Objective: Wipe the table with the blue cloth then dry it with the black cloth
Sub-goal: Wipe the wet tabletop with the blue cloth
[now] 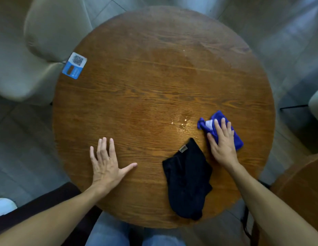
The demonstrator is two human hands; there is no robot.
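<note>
Bunched blue cloth (236,139) right on round wooden table (137,96), crumpled black cloth (187,180) beside it

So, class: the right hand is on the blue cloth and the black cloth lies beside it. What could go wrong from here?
1. The black cloth lies close to the blue cloth under the right hand; a wide stroke could drag or dampen it before drying.
2. Water droplets sit near the black cloth and might soak into it.
3. The QR card at the table edge could be swept off or get wet.
</note>
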